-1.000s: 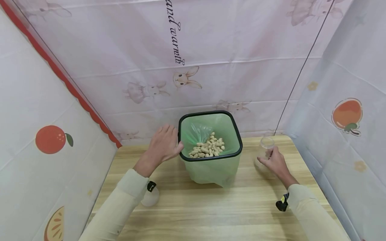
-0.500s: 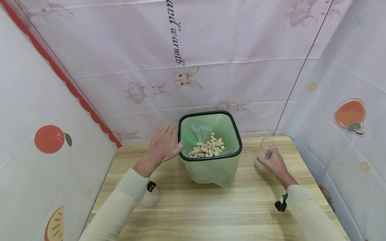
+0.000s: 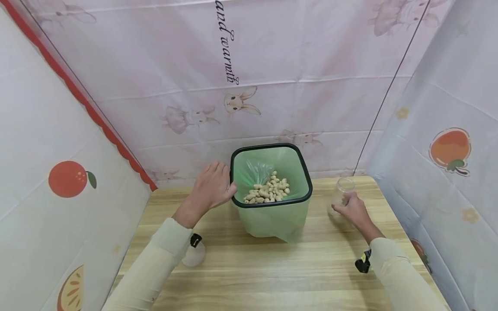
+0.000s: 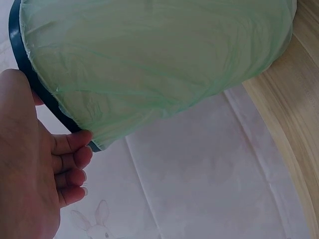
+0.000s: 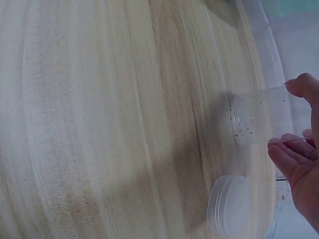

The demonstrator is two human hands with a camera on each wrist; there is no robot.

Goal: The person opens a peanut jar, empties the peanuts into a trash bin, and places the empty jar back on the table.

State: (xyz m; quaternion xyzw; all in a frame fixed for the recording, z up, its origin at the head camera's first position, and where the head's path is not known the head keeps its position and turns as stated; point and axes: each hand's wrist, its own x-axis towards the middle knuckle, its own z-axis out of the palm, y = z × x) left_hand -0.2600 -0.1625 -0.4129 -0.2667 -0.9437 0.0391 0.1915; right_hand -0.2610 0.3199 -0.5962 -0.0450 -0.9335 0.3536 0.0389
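A square bin (image 3: 272, 222) with a black rim and a green liner bag stands on the table. Unshelled peanuts (image 3: 270, 190) lie inside it, beside a bunched part of the bag. At its left side my left hand (image 3: 210, 185) grips the rim; in the left wrist view the thumb goes behind the rim (image 4: 50, 102) and a fingertip touches its outer side. My right hand (image 3: 353, 211) holds an upright clear jar (image 3: 345, 185) to the right of the bin. Small specks show inside the jar in the right wrist view.
A translucent lid (image 5: 229, 205) lies beside the jar in the right wrist view. Near my left wrist is a pale round disc (image 3: 193, 254), partly hidden by the sleeve. Printed cloth walls (image 3: 264, 108) enclose the wooden table (image 3: 264, 280) behind and at both sides.
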